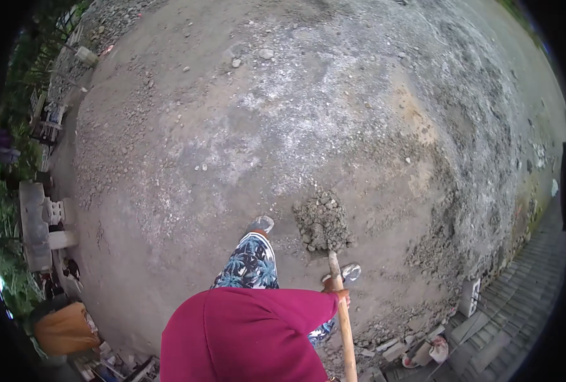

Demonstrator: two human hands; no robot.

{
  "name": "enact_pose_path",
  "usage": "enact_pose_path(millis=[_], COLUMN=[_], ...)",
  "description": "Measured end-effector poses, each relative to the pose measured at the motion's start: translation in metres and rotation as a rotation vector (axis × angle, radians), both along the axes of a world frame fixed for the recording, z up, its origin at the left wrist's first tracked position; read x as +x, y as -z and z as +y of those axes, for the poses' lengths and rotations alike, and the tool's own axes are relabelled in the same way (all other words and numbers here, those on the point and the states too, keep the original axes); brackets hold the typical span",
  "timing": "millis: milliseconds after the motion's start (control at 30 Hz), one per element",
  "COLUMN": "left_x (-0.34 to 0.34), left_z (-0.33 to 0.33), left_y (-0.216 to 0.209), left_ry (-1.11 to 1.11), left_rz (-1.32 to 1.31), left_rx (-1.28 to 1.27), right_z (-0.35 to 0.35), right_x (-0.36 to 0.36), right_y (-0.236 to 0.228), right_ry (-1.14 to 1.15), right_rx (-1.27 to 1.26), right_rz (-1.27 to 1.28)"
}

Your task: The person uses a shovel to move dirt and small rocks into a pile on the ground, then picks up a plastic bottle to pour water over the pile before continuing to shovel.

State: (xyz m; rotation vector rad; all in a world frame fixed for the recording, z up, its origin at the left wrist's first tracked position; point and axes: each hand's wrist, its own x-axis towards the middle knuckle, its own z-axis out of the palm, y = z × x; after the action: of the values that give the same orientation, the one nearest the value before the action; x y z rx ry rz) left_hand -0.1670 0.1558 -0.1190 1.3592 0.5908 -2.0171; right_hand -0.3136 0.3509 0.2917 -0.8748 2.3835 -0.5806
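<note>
My left hand (341,295), at the end of a maroon sleeve (257,331), is closed round the wooden shaft of a shovel (344,325). The shaft runs from the lower edge up to a blade, mostly hidden under a heap of grey, lumpy gravel mix (323,219). That heap lies just ahead of my feet, with the blade low over the ground or on it. My right hand does not show; the sleeve and the lower edge hide that side.
My shoes (261,224) stand either side of the shaft. Loose gravel (334,83) with whitish patches spreads ahead. Concrete blocks (35,223) and an orange-brown cloth (66,328) line the left. At right are a hollow block (469,297), grey paving (512,312) and a pale bag (438,349).
</note>
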Motion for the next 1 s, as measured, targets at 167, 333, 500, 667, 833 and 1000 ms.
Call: enact_pose_path(millis=[167,333,500,667,833,1000], left_x=[0.303,0.729,0.873,0.836,0.626,0.405], left_z=[-0.101,-0.147,-0.059,-0.019,-0.053,-0.050], left_y=[-0.001,-0.151,-0.263,-0.193,-0.065,-0.039], left_ry=[-0.413,-0.783,-0.804,-0.798,-0.348,0.242], left_rz=[-0.273,-0.882,-1.059,-0.872,-0.610,-0.320], left_rx=[-0.097,-0.265,-0.314,-0.175,0.110,0.019], right_z=[-0.147,-0.271,-0.279,-0.289,-0.311,-0.204], right_x=[0.111,0.445,0.686,0.654,0.510,0.372], right_y=[0.105,0.137,-0.041,-0.007,0.054,0.025], right_ry=[0.069,-0.144,-1.244,-1.133,-0.613,-0.110], right_rx=[-0.063,-0.216,-0.191,-0.090,0.003,-0.222], right_rz=[-0.477,-0.934,-1.341,-1.270,-1.014,-0.794])
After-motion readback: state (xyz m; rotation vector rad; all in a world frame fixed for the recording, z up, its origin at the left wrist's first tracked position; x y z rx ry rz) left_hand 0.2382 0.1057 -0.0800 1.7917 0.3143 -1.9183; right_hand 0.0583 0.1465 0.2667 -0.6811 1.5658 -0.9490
